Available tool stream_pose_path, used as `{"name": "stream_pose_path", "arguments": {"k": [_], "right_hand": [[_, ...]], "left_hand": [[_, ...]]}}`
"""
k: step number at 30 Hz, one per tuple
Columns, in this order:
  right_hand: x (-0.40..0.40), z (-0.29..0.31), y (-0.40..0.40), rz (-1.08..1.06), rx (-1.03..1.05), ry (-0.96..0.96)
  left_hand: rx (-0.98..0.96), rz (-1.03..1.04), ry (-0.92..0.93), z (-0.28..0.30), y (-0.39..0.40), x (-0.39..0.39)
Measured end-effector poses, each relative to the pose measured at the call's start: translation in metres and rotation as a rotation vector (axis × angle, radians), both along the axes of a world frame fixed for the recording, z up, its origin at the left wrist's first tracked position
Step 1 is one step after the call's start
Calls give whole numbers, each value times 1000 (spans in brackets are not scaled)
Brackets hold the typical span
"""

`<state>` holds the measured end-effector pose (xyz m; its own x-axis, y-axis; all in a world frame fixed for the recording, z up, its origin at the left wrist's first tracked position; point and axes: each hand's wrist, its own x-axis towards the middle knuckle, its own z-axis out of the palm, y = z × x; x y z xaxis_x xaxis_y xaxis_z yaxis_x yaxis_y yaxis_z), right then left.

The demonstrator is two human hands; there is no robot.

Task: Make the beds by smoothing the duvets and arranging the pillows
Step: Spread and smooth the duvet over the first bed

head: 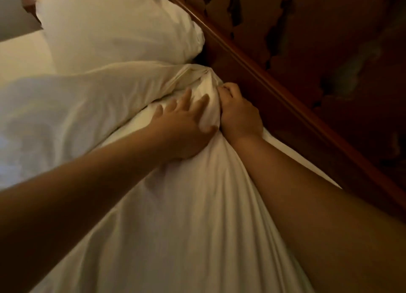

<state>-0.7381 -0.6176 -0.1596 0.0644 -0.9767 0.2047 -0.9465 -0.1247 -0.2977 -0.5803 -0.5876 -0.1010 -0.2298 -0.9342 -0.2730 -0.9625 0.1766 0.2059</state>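
Presently the near pillow (175, 215) lies lengthwise on the bed under the person's arms, its bunched end (204, 84) pushed up beside the dark wooden headboard (274, 90); the right hand (239, 114) is closed in a fist on that gathered cloth, while the left hand (184, 125) presses on it with fingers spread, the thumb pinching a fold. Judged from this view, arranging is in progress and unfinished, the cover still creased and no smoothed duvet identifiable. Count: three white pillows, namely the one handled, a second pillow (77, 101) to its left and a third pillow (114, 27) beyond, one headboard, two hands.
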Motion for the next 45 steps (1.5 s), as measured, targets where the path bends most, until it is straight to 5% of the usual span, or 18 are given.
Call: {"name": "stream_pose_path", "arguments": {"k": [7,14,22,25,35,40,45], "right_hand": [[4,75,73,-77,-154,-13],[-2,39,94,-66,275,-64],[-8,18,95,-50,267,-70],[-20,43,118,-4,332,-35],[-57,98,345,-283,336,109],[-58,108,356,-341,184,-19],[-86,99,375,-509,260,-46]], "left_hand": [[-16,-2,-56,-4,39,2],[84,16,-89,-11,4,1],[240,512,-57,-4,5,-57],[27,367,-197,2,38,-53],[-186,-139,52,5,270,-44],[-241,-241,56,14,252,-68],[-266,-643,46,40,207,-112]]}}
